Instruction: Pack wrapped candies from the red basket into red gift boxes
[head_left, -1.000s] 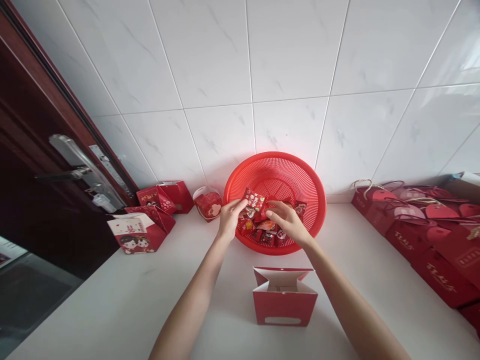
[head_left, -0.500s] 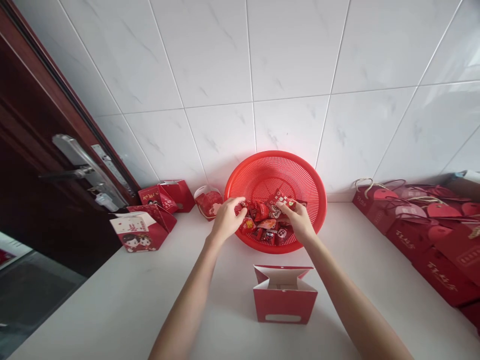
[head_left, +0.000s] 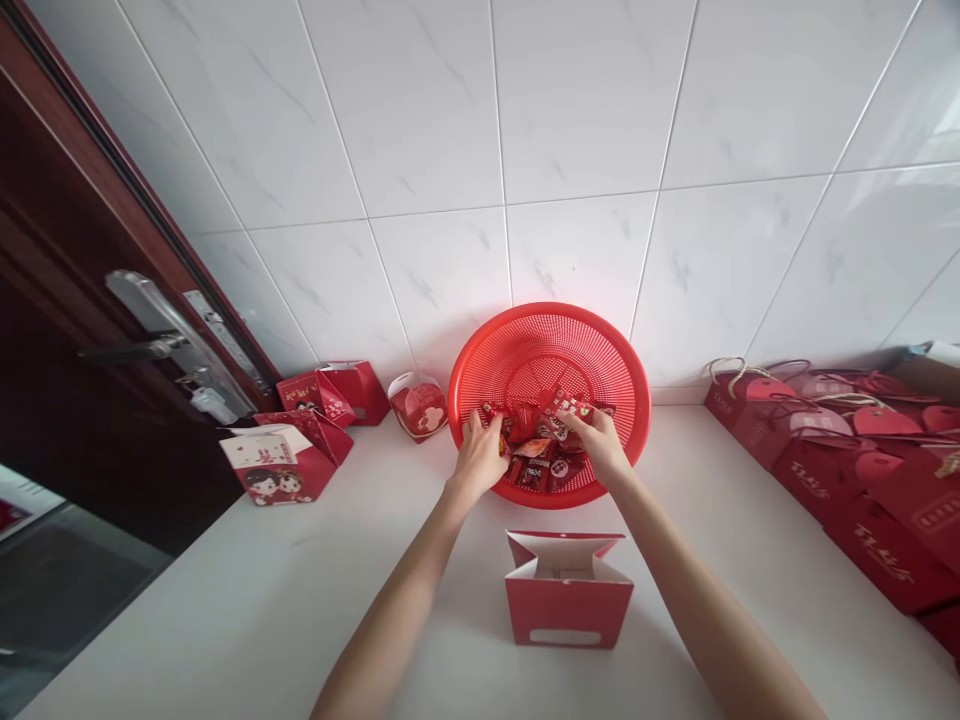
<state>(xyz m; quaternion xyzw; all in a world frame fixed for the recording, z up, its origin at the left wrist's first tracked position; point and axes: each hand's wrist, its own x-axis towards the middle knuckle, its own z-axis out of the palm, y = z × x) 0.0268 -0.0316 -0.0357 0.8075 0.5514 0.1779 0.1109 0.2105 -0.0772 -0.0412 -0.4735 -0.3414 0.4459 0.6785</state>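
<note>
A red plastic basket (head_left: 551,330) leans against the tiled wall, with several red wrapped candies (head_left: 534,448) in its lower part. My left hand (head_left: 480,455) is inside the basket's left side, fingers bent over the candies; whatever lies under the fingertips is partly hidden. On the right side, my right hand (head_left: 600,440) pinches a red and white candy packet (head_left: 571,408) between thumb and fingers. An open red paper box (head_left: 570,612) with a white inside stands upright in front of the basket, between my forearms.
Several folded red boxes (head_left: 289,465) stand at the left, beside a dark door with a metal handle (head_left: 176,340). A small patterned box (head_left: 418,405) touches the wall left of the basket. Rows of red gift bags (head_left: 840,470) fill the right side of the white table (head_left: 315,620).
My left hand has moved right and down into the candies. My right hand stays nearly in place with the packet.
</note>
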